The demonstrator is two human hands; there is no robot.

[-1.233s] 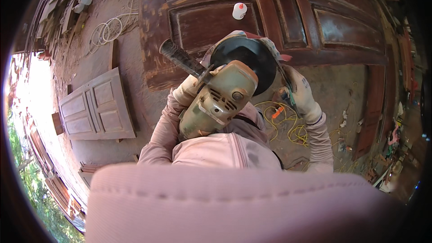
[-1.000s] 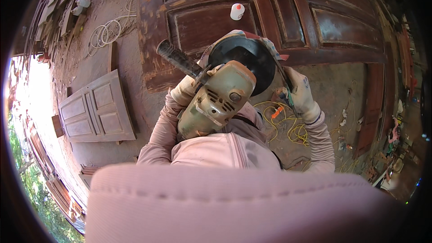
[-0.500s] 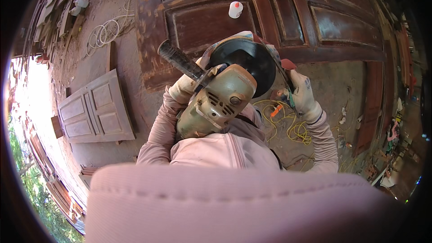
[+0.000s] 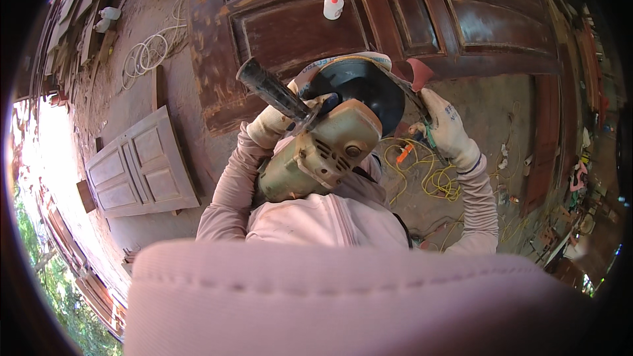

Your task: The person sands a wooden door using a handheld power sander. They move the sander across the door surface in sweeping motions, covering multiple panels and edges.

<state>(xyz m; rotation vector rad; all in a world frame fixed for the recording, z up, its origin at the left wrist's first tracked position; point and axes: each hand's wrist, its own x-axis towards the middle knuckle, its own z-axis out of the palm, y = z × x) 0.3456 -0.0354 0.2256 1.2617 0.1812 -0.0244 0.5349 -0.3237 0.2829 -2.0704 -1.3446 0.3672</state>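
Observation:
Cradled against my torso is a green angle grinder (image 4: 323, 151) with a black side handle (image 4: 273, 92) and a round black backing pad (image 4: 369, 89) facing up. A sheet of sandpaper (image 4: 343, 59) with printed backing wraps round the pad's far rim; its reddish flap (image 4: 420, 74) sticks out at the right. My gloved left hand (image 4: 270, 124) is closed around the grinder's head beside the side handle, with fingertips at the pad. At the pad's right edge my gloved right hand (image 4: 450, 128) is closed on green-handled scissors (image 4: 430, 133), their dark blades at the sandpaper.
A dark brown panelled door (image 4: 297, 23) lies ahead, with a white red-capped bottle (image 4: 333, 6) on it. A paler door (image 4: 142, 161) is at the left, near a coiled pale hose (image 4: 146, 53). Yellow cord (image 4: 438, 188) lies on the floor at the right.
The reddish sandpaper flap stands out farther from the pad. My right hand has shifted slightly to the right with the scissors. The grinder has tilted a little; my left hand keeps its hold.

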